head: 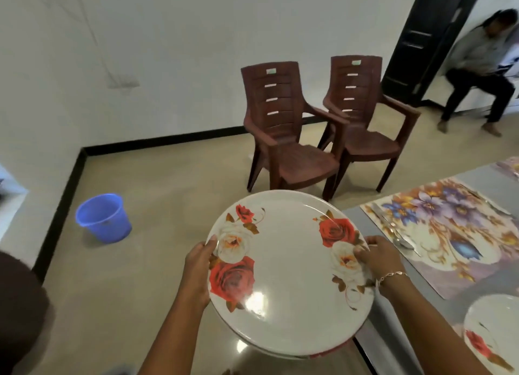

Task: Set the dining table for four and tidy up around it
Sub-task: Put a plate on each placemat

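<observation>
Table [471, 175]: grey, floral placemat [449, 234] | plates [286, 268] held | floor [126, 290]: bucket [104, 217], chairs [289, 127]

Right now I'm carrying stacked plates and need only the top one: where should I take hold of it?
Pinch the top plate at its right rim, coming from the right, where the right hand grips it. The rim is thin and raised, so thumb above, fingers beneath should probably lift it while the left hand steadies the opposite side.

Both forearms are bare, with a thin, perhaps gold chain bracelet [393, 274] by the right hand [377, 258].
</observation>
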The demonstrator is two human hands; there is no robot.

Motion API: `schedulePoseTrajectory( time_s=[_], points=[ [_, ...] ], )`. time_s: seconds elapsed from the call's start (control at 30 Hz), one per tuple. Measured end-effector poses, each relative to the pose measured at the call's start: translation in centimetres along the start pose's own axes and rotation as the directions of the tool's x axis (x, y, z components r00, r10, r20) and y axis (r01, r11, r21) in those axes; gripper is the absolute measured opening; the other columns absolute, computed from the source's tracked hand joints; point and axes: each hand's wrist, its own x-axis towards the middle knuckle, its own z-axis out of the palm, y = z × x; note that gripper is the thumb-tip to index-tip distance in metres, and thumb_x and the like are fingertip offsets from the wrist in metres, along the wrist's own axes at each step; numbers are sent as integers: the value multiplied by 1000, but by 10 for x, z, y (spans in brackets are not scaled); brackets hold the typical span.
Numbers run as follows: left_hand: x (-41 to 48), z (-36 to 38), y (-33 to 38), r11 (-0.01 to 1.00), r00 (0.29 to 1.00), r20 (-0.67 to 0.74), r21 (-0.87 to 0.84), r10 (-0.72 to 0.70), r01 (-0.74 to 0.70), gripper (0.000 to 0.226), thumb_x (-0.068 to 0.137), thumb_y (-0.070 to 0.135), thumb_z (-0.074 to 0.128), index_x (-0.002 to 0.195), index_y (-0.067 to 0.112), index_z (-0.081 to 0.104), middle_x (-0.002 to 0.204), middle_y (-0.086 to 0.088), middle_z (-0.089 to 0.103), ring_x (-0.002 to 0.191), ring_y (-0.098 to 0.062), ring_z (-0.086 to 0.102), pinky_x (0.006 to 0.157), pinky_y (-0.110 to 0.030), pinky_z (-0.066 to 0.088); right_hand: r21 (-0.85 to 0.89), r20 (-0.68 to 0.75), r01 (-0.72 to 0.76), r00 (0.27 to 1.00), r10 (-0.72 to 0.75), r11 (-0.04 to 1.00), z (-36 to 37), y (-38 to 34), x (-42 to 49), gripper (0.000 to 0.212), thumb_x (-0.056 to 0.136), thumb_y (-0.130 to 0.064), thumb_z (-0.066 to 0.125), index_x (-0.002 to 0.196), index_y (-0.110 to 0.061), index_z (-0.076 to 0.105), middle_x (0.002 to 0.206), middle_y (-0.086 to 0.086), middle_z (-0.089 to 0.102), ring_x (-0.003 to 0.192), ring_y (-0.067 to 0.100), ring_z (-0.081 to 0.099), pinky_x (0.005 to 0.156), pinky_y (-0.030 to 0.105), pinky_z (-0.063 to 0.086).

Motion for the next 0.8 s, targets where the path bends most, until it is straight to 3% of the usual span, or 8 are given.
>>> schedulePoseTrajectory(
  time_s=[0.1,0.17,0.27,0.33,0.5,0.67,0.8],
  points=[
    [47,7,28,999,998,57,42,6,-9,20,96,24,50,86,8,59,77,-8,64,62,-22,65,49,-31,52,14,-47,-26,999,27,1000,21,-28,26,16,85,-8,58,101,-5,56,92,12,60,81,23,54,68,29,41],
    [75,12,50,998,995,98,65,9,-16,19,95,25,51,86,10,57,82,-10,64,71,-26,64,58,-36,53,33,-70,-28,997,30,999,34,-44,43,18,85,-7,58,102,-1,58,92,13,60,79,22,53,63,27,38],
    [117,24,72,996,989,147,89,-7,-7,19,95,27,52,93,8,57,91,-15,64,80,-33,63,73,-49,54,74,-113,-72,990,81,995,47,-60,65,21,83,-3,59,103,2,60,93,17,63,80,25,54,69,28,38],
    [143,37,81,994,981,190,109,-36,16,18,95,26,52,93,8,57,92,-15,65,82,-36,64,75,-56,53,94,-154,-97,982,111,991,52,-67,82,20,82,-2,59,102,2,60,93,17,63,80,25,53,71,29,39],
    [210,82,92,985,961,262,163,-93,51,17,95,23,51,93,9,59,94,-15,65,85,-33,63,74,-44,54,124,-253,-141,953,168,982,56,-82,131,24,82,1,60,106,6,58,89,14,57,82,22,51,71,27,35],
    [272,147,103,961,910,377,268,-174,73,18,97,21,48,87,11,57,79,-7,62,70,-21,61,56,-32,53,161,-369,-188,899,235,969,53,-83,187,26,83,2,60,108,8,58,100,22,60,83,22,48,71,27,33],
    [323,201,115,927,851,459,367,-255,79,16,96,25,50,100,11,58,91,-8,67,79,-23,65,65,-35,55,216,-411,-293,838,359,931,50,-84,224,25,82,0,61,106,7,59,104,24,62,83,22,49,71,27,32]
  ],
)
